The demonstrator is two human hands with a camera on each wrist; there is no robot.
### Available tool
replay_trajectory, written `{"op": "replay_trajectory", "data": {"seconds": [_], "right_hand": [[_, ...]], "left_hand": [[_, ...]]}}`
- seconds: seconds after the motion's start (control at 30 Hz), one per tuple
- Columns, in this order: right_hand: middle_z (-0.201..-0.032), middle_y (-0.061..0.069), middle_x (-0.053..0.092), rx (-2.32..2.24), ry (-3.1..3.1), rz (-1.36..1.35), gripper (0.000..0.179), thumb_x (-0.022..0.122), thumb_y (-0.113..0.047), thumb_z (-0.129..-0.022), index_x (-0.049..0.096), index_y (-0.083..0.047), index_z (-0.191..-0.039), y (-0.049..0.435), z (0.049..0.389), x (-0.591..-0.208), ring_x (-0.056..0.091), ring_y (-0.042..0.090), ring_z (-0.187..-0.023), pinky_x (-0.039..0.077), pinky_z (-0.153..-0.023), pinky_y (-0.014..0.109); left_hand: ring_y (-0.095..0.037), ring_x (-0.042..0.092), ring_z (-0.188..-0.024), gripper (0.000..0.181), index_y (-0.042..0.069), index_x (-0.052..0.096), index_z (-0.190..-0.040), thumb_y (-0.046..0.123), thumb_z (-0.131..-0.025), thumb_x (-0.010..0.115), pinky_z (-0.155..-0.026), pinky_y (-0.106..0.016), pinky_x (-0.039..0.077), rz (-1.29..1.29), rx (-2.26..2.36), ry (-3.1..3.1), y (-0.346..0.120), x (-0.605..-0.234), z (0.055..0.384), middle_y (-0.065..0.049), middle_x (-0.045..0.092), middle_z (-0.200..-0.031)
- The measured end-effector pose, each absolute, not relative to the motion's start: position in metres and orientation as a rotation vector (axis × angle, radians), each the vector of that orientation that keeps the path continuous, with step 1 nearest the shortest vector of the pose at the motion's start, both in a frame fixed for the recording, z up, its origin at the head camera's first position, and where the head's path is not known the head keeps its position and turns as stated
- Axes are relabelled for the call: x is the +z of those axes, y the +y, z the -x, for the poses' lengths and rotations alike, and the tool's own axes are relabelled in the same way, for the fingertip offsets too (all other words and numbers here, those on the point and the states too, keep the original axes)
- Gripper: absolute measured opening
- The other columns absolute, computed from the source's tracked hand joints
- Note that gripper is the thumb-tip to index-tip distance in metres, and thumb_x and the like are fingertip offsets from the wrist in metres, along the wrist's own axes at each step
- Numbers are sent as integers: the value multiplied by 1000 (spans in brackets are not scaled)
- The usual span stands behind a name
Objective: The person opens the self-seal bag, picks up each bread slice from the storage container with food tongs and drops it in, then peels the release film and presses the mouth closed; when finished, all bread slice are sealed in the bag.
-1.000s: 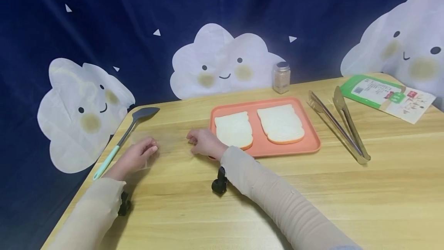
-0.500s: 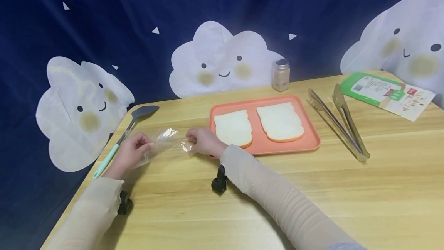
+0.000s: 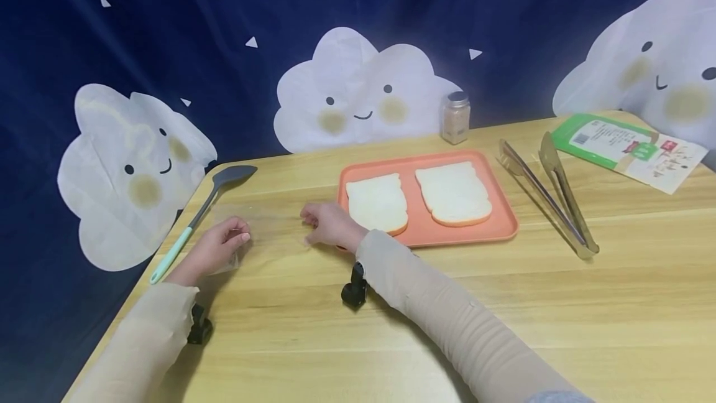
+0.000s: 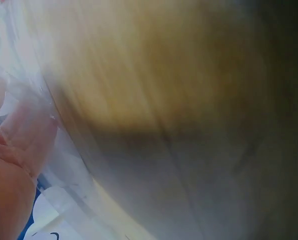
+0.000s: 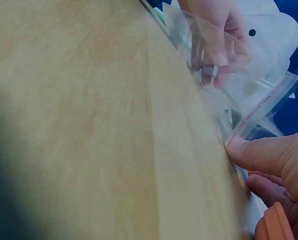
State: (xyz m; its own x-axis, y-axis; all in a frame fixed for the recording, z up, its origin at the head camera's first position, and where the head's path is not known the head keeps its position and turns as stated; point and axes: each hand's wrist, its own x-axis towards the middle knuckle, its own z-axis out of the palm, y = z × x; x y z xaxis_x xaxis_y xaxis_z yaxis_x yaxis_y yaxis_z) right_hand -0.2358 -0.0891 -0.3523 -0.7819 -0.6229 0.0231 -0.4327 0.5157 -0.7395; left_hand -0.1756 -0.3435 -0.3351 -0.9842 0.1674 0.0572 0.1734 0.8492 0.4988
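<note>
A clear plastic bag (image 5: 261, 107) with a printed seal strip stretches between my two hands, barely visible against the wood in the head view. At its left side my left hand (image 3: 215, 247) pinches the film between thumb and fingers. My right hand (image 3: 334, 226) holds the other end, and the right wrist view shows its thumb pressed on the film beside the strip. In the left wrist view, part of the left hand (image 4: 16, 165) shows behind the see-through plastic. The right hand is just left of a coral tray (image 3: 411, 229), its forearm passing the tray's front corner.
Two bread slices, a left one (image 3: 377, 204) and a right one (image 3: 454, 194), lie on the tray. A spatula (image 3: 192, 227) lies along the table's left edge. Metal tongs (image 3: 550, 201), a seasoning jar (image 3: 455, 118) and a green-and-white packet (image 3: 629, 149) lie or stand farther right.
The bag between my hands has shifted: it glinted with raised folds half a second ago and now looks flatter and fainter. Both hands stay in nearly the same place.
</note>
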Motion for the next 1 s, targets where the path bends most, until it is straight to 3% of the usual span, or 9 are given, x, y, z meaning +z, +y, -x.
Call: {"op": "replay_trajectory", "data": {"seconds": [0.13,0.27,0.5,1.0], "right_hand": [[-114,2,63,-1127,2519,900,51,75,-16,-77,55,-9,-124,-89,237,-353,57,15,-105,45,-90,25],[-114,2,63,-1134,2521,904,51,76,-15,-77,55,-8,-123,-89,237,-352,57,16,-104,45,-90,25],[-114,3,63,-1139,2515,898,51,76,-15,-77,55,-8,-123,-89,236,-352,57,16,-106,45,-90,25],[-115,3,63,-1156,2497,898,51,75,-13,-77,55,-8,-123,-89,238,-353,56,16,-107,45,-91,25]], "left_hand": [[-22,58,-90,9,4,56,-95,12,-91,58,-78,-36,48,236,-868,-3051,-343,-335,176,-12,61,-97],[-33,56,-104,25,-1,60,-108,17,-91,60,-90,-47,45,209,-903,-3077,-342,-333,174,-19,59,-112],[-40,53,-109,28,-8,59,-113,4,-88,60,-92,-47,44,259,-937,-3062,-346,-336,174,-27,51,-122],[-39,58,-99,16,-8,64,-98,0,-84,63,-84,-44,50,184,-871,-3034,-341,-338,176,-24,53,-109]]}}
